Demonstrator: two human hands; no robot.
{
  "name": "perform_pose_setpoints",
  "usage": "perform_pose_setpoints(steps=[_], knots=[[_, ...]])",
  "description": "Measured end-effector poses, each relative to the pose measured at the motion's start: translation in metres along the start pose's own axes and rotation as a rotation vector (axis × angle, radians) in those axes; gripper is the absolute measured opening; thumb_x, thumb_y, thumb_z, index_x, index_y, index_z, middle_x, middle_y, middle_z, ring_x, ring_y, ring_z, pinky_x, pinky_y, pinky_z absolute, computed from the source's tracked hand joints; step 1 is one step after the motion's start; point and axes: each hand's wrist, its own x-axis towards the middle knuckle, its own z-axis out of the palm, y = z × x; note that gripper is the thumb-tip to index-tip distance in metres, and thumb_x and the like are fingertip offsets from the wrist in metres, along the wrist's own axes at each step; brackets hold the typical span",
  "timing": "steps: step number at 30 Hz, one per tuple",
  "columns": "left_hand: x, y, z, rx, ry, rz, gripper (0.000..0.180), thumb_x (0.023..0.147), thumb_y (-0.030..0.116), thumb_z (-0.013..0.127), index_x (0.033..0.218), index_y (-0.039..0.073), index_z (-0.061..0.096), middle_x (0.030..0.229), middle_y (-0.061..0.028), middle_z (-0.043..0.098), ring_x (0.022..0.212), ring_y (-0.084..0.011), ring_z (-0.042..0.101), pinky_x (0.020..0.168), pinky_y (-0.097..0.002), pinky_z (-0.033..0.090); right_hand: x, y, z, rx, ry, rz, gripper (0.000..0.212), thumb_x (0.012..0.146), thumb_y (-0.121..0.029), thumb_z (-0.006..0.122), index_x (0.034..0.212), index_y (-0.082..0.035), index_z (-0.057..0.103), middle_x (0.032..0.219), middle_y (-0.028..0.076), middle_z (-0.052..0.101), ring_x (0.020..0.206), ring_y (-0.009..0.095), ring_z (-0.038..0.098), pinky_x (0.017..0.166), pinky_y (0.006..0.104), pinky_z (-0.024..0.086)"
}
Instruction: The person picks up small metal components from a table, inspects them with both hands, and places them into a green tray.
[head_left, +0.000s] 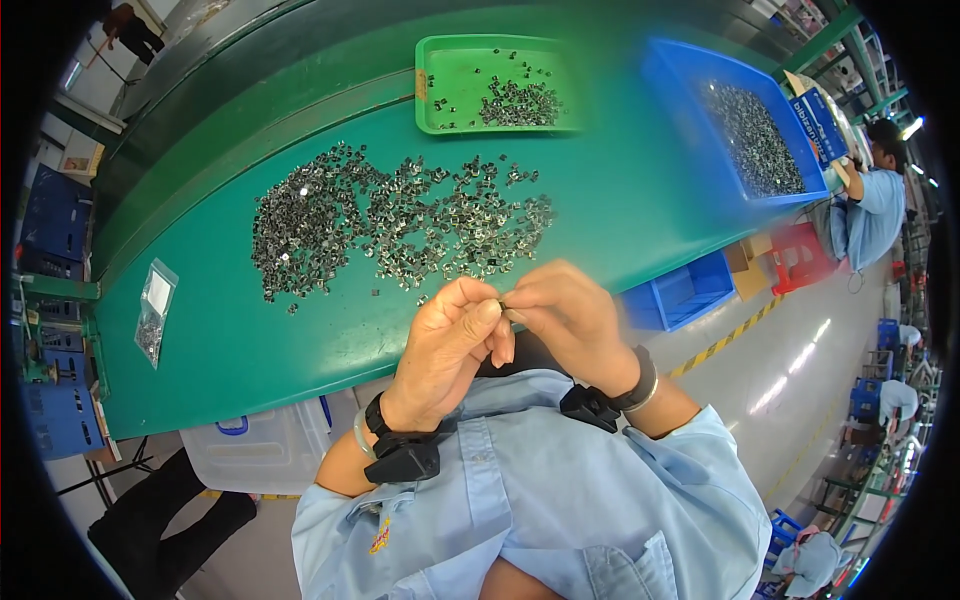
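Note:
My left hand [440,345] and my right hand [578,322] meet over the near edge of the green table, fingertips almost touching. Between the pinched thumbs and forefingers sits a tiny dark metal part [503,304], mostly covered by the fingers. Just beyond my hands, a wide spread of small square metal parts [310,225] covers the table. They are black and silvery, heaped at the left and looser toward the right. Each wrist wears a dark band with a black device.
A green tray [425,118] with similar parts stands at the back. At the right is a blue bin [680,95] with a larger heap. A clear bag [155,310] lies at the left. A co-worker [868,215] sits beyond the bin; a clear plastic box [265,450] stands below the table.

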Motion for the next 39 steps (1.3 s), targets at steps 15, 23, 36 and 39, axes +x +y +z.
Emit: perform_pose_setpoints(steps=[15, 23, 36, 39], knots=[[-0.002, 0.004, 0.006, 0.016, 0.067, -0.067, 0.014, 0.094, 0.017, 0.052, 0.096, 0.003, 0.052, 0.075, -0.0066, 0.059, 0.063, -0.0141, 0.056, 0.056, -0.0261, 0.044, -0.003, 0.009, -0.004, -0.001, -0.014, -0.060, 0.019, 0.075, 0.003, 0.068, 0.091, -0.005, 0.060, 0.087, 0.008, 0.062, 0.078, 0.022, 0.060, 0.065, 0.0300, 0.048], [0.000, -0.007, -0.003, -0.170, -0.072, -0.074, 0.017, 0.094, 0.022, 0.052, 0.099, 0.005, 0.051, 0.076, -0.0052, 0.057, 0.060, -0.0155, 0.054, 0.050, -0.0291, 0.040, 0.000, 0.006, -0.002, 0.022, -0.002, -0.092, 0.016, 0.076, 0.001, 0.067, 0.089, -0.005, 0.060, 0.082, 0.008, 0.061, 0.074, 0.021, 0.060, 0.062, 0.0298, 0.048], [0.001, 0.001, 0.001, 0.000, -0.023, -0.050, 0.014, 0.094, 0.021, 0.052, 0.093, 0.007, 0.048, 0.074, -0.0057, 0.056, 0.058, -0.0149, 0.053, 0.048, -0.0270, 0.040, -0.001, 0.013, 0.003, 0.075, -0.009, -0.028, 0.015, 0.079, 0.000, 0.066, 0.089, -0.006, 0.058, 0.084, 0.007, 0.061, 0.076, 0.020, 0.058, 0.066, 0.0300, 0.046], [0.001, 0.000, 0.004, -0.053, 0.010, -0.043, 0.014, 0.095, 0.020, 0.052, 0.095, 0.007, 0.048, 0.073, -0.0063, 0.056, 0.058, -0.0149, 0.053, 0.048, -0.0272, 0.040, -0.002, 0.015, 0.005, 0.174, 0.007, 0.048, 0.014, 0.080, 0.001, 0.065, 0.089, -0.005, 0.057, 0.086, 0.008, 0.060, 0.077, 0.019, 0.057, 0.066, 0.0292, 0.046]])
